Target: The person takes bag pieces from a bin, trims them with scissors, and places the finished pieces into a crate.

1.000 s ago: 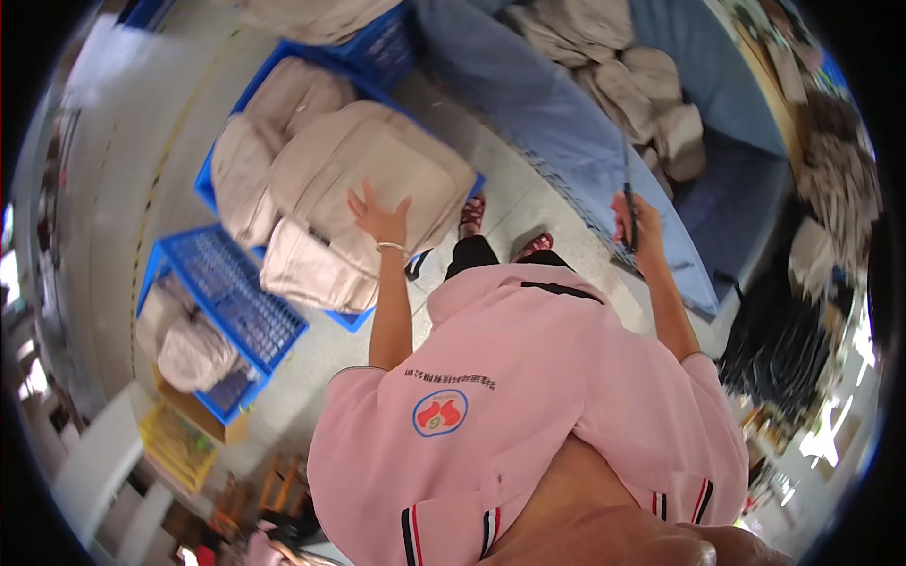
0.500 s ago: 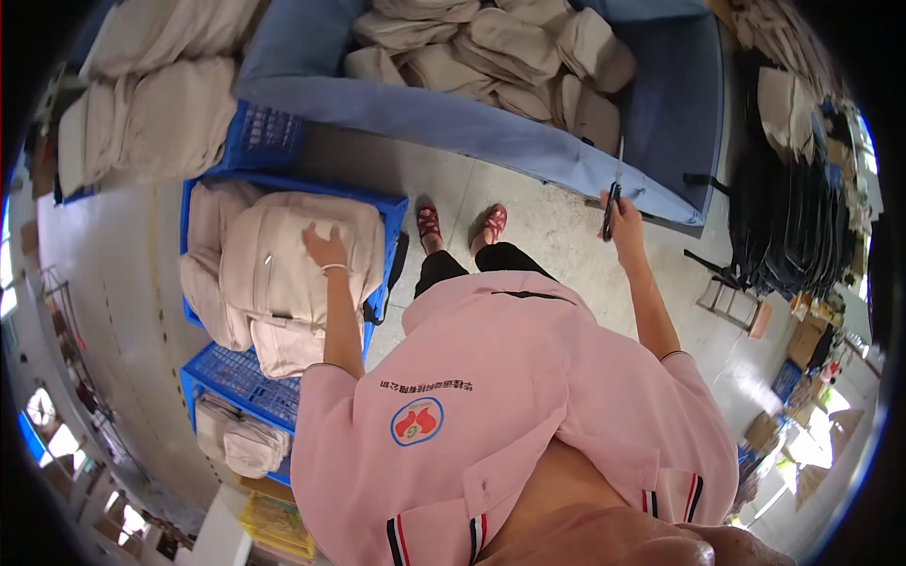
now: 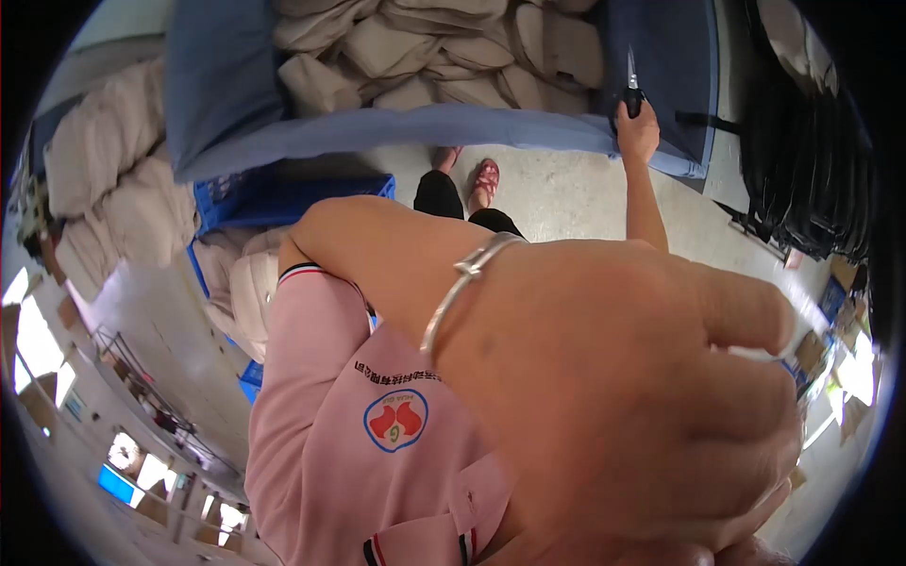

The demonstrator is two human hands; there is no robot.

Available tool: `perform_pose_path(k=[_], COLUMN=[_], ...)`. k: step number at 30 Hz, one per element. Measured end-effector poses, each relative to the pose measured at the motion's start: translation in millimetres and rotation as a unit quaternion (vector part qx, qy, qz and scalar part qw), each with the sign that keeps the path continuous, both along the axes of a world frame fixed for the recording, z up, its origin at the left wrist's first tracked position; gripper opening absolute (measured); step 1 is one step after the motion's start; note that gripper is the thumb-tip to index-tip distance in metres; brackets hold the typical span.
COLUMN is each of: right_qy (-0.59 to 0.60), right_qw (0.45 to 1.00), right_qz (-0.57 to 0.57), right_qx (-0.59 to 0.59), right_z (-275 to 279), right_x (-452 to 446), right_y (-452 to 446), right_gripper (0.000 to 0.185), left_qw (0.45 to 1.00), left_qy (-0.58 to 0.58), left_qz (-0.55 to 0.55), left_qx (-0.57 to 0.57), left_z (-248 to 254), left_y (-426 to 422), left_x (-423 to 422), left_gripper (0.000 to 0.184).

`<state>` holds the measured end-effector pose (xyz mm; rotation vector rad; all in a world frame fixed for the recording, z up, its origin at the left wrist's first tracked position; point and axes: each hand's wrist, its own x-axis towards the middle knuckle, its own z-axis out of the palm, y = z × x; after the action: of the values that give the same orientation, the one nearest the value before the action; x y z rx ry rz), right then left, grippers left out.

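Note:
My left hand, with a silver bangle on its wrist, is raised close to the camera and fills much of the lower right. Its fingers are curled and its palm side is hidden, so anything inside it cannot be seen. Farther off, my right hand grips black-handled scissors, their blades pointing away from me. It is in front of the near wall of a large blue fabric bin. Several beige fabric bags lie piled inside that bin.
To the left, beige bags lie in a blue plastic crate, partly hidden by my left arm. More beige bags are stacked at the far left. Black bags hang at the right.
My left hand has left the beige bag in the crate and come up close to the camera, its fingers now curled. My right hand has moved farther forward with the scissors.

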<state>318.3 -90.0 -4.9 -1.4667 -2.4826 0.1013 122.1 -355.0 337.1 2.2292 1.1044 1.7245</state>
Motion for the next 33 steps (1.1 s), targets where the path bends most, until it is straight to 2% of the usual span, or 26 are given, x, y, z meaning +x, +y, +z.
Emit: perform_pose_path(k=[2,5,7,9,11,12,13,14,15,17,18,19,20,23,26,29,31,33], right_qy=[-0.014,0.031,0.035,0.013,0.005,0.0,-0.001,-0.003,-0.009,-0.034,-0.046,-0.041,-0.037,-0.054,-0.041,-0.025,-0.017,0.013], right_qw=[0.998,0.995,0.994,0.994,0.994,0.993,0.99,0.987,0.988,0.987,0.989,0.99,0.99,0.97,0.969,0.967,0.968,0.979], right_qz=[-0.045,-0.061,-0.075,-0.078,-0.07,-0.072,-0.082,-0.093,-0.091,-0.09,-0.077,-0.074,-0.07,-0.131,-0.136,-0.148,-0.152,-0.121], right_qx=[-0.051,-0.072,-0.073,-0.079,-0.088,-0.097,-0.113,-0.127,-0.125,-0.127,-0.115,-0.114,-0.114,-0.199,-0.2,-0.206,-0.197,-0.164], right_z=[8.1,8.3,6.0,11.3,12.9,12.3,14.3,16.3,14.8,15.3,14.1,13.7,15.2,21.6,21.2,24.6,24.3,19.6], right_x=[-4.9,-2.0,-11.7,-10.4,-11.9,-10.8,-14.3,-16.7,-15.7,-17.5,-15.7,-17.4,-20.1,-22.6,-22.7,-29.6,-28.4,-22.0], right_y=[-6.6,-10.2,-6.4,-8.5,-9.2,-8.9,-8.7,-8.6,-8.7,-8.2,-7.6,-7.2,-7.0,-8.1,-8.7,-8.2,-9.0,-9.5], right_gripper=[0.042,0.038,0.036,0.036,0.035,0.035,0.034,0.034,0.034,0.035,0.035,0.035,0.035,0.033,0.033,0.034,0.033,0.033], left_qw=[1.0,0.999,0.996,0.979,0.92,0.847,0.78,0.682,0.64,0.59,0.562,0.531,0.498,0.383,0.378,0.445,0.463,0.475], left_qy=[-0.006,-0.033,-0.072,-0.153,-0.293,-0.407,-0.465,-0.543,-0.557,-0.513,-0.475,-0.497,-0.518,-0.696,-0.685,-0.707,-0.698,-0.695], left_qz=[-0.014,0.01,0.061,0.125,0.149,0.135,0.127,0.154,0.233,0.291,0.307,0.319,0.33,0.338,0.346,0.268,0.265,0.262], left_qx=[0.012,0.017,0.007,-0.05,-0.214,-0.315,-0.398,-0.465,-0.476,-0.551,-0.604,-0.608,-0.612,-0.504,-0.518,-0.48,-0.478,-0.473], left_z=[-10.7,-41.1,-75.5,-130.9,-217.8,-279.2,-344.7,-422.4,-496.6,-652.0,-700.5,-731.0,-750.2,-769.5,-780.8,-782.9,-731.5,-654.4], left_y=[28.9,72.7,101.3,136.6,182.5,206.9,220.9,224.2,222.0,197.9,188.0,182.8,179.7,195.7,208.7,205.9,211.9,220.1], left_x=[-23.4,-70.3,-102.3,-124.9,-133.6,-135.0,-145.9,-155.6,-162.0,-188.3,-205.9,-220.1,-229.3,-254.1,-273.1,-294.5,-296.9,-297.6], left_gripper=[0.016,0.016,0.016,0.017,0.017,0.02,0.022,0.021,0.02,0.035,0.039,0.043,0.047,0.049,0.042,0.034,0.03,0.027])
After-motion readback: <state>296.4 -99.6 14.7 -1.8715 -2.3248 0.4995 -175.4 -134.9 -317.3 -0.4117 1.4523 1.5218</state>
